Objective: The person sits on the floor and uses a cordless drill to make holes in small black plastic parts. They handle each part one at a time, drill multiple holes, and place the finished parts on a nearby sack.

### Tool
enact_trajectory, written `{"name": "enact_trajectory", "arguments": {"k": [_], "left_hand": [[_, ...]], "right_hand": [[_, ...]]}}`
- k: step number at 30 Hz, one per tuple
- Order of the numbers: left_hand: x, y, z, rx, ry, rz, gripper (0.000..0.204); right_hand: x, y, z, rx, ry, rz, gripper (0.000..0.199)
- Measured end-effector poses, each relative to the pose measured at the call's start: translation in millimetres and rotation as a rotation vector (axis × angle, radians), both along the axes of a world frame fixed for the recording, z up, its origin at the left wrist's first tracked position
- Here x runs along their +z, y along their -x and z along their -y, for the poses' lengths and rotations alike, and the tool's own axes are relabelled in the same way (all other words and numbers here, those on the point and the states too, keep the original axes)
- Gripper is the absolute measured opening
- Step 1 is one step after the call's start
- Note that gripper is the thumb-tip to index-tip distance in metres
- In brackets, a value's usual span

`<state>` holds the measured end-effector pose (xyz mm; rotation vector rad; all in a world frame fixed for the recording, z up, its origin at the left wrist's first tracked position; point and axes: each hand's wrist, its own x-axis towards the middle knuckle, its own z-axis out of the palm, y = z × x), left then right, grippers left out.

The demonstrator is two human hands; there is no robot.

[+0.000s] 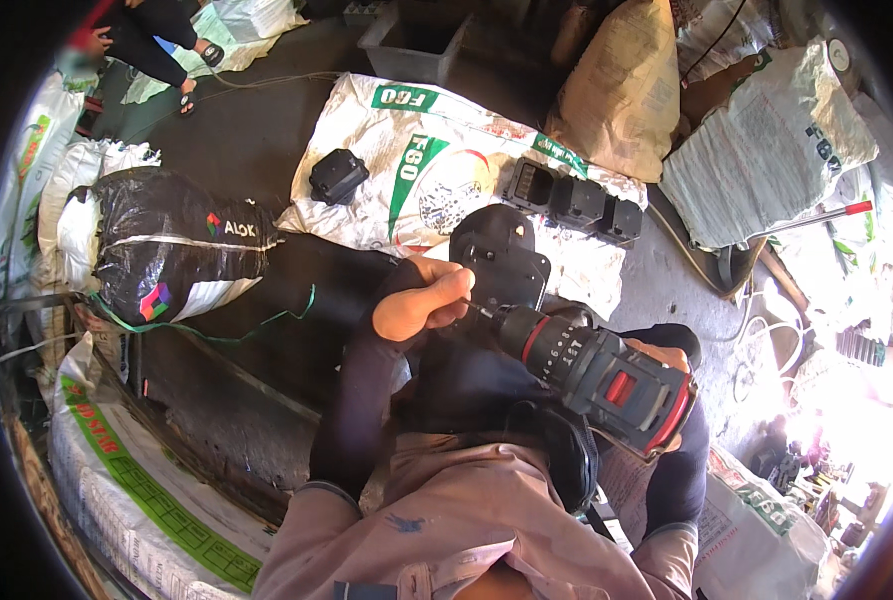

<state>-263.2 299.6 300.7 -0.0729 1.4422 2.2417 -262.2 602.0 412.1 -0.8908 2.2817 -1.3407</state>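
My left hand [421, 300] grips a black plastic device [501, 258] and holds it up in front of me, thumb along its side. My right hand [666, 357] is wrapped around a black and red cordless drill [601, 375], mostly hidden behind its body. The drill's bit touches the black device near its lower left edge. Both forearms wear dark sleeves.
A white woven sack [416, 170] lies spread on the floor with a black box [338, 176] and several black parts [571, 203] on it. A black bag [171, 255], stuffed sacks [766, 150] and a grey bin [411, 45] surround me. Another person's feet [201, 55] stand at top left.
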Motion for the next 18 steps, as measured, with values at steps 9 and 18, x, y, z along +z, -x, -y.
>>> {"name": "enact_trajectory", "arguments": {"k": [9,18], "left_hand": [[-2,-12,-7,0.032,-0.006,-0.004,0.046],[-6,-17,-5,0.024,-0.007,-0.065,0.053]], "right_hand": [[-5,-4,-1,-0.110,-0.052,0.128,0.036],[-8,-3,-2,-0.042,-0.066,0.058,0.042]]}}
